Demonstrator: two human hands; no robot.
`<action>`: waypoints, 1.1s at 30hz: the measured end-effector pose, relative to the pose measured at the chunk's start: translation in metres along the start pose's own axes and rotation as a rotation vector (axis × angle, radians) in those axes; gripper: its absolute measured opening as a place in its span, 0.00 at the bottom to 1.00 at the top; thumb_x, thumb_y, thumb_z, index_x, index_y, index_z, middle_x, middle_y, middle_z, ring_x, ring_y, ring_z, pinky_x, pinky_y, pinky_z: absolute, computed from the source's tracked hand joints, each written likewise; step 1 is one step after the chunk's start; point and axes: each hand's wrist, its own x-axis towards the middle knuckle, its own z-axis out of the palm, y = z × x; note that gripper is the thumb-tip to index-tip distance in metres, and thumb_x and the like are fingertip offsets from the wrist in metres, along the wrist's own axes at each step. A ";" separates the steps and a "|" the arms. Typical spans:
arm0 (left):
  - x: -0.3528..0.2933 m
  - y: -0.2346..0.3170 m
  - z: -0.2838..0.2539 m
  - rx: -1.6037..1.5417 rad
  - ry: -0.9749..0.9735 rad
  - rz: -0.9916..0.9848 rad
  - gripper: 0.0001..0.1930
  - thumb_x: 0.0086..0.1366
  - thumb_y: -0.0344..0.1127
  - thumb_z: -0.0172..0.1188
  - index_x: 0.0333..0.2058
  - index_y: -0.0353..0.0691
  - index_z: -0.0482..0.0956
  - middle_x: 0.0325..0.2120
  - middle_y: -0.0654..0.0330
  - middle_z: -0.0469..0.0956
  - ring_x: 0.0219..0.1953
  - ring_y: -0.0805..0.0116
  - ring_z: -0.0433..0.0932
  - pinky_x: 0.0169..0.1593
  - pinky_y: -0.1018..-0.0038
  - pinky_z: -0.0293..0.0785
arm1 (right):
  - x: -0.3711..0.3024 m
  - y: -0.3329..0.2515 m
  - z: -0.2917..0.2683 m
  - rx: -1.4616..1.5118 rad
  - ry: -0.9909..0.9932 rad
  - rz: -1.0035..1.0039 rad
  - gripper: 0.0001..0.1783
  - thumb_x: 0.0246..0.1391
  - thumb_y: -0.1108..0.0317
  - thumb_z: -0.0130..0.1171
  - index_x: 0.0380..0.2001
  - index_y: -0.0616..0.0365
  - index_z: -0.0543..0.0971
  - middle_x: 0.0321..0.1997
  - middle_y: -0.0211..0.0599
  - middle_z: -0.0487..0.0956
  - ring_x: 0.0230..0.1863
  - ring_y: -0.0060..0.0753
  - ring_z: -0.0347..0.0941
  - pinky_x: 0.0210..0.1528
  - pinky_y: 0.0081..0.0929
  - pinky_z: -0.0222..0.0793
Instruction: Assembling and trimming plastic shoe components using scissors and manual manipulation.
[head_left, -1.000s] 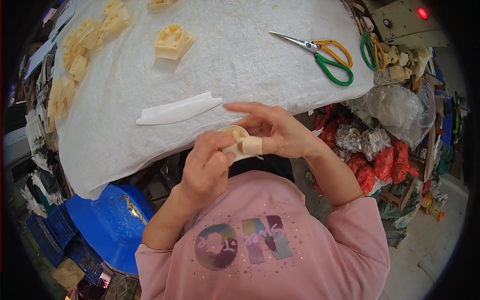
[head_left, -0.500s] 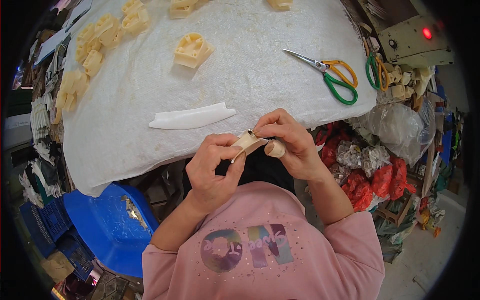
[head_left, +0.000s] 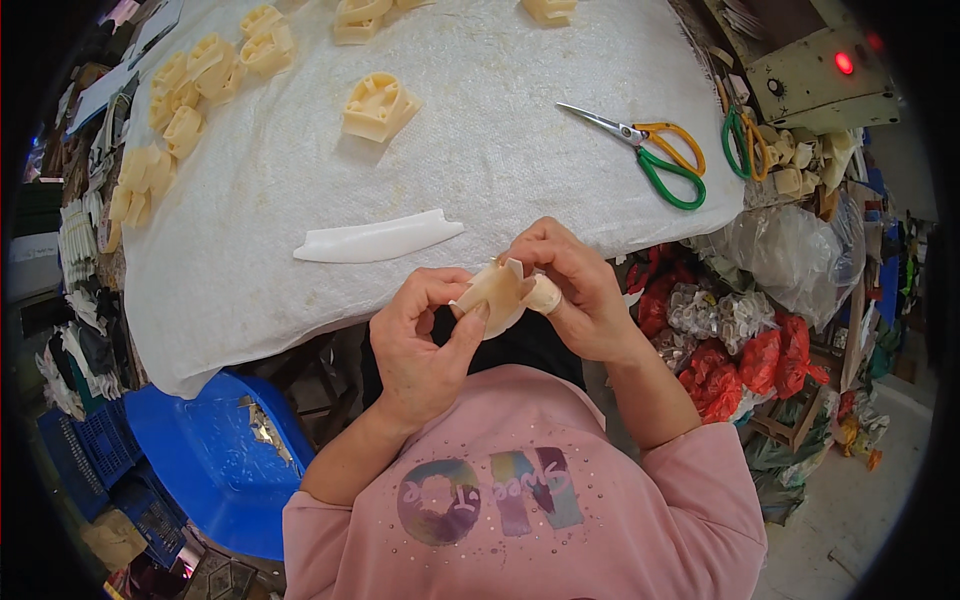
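A cream-coloured curved plastic piece is held between my two hands in front of my lap, just off the table's near edge. My left hand pinches its left end between thumb and fingers. At its right end, the curled fingers of my right hand close on the upper edge; whether they also hold a small tool is hidden. Beige tape wraps my right thumb. On the table just beyond lies a white curved strip.
White woven sheeting covers the table. Scissors with green and yellow handles lie at right, another pair beyond. Cream moulded parts sit at far left and back. A blue plastic chair stands left; red bags are piled right.
The cream piece has turned in my fingers, so its broad inner face now shows. My right thumb has moved closer against its right end. The view has shifted slightly.
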 end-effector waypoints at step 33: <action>0.007 0.000 -0.017 0.270 -0.150 0.062 0.05 0.57 0.21 0.58 0.31 0.32 0.71 0.36 0.54 0.75 0.35 0.75 0.72 0.39 0.80 0.70 | -0.002 -0.001 0.016 -0.177 0.108 -0.124 0.09 0.49 0.80 0.52 0.36 0.61 0.73 0.29 0.38 0.67 0.31 0.34 0.65 0.32 0.25 0.62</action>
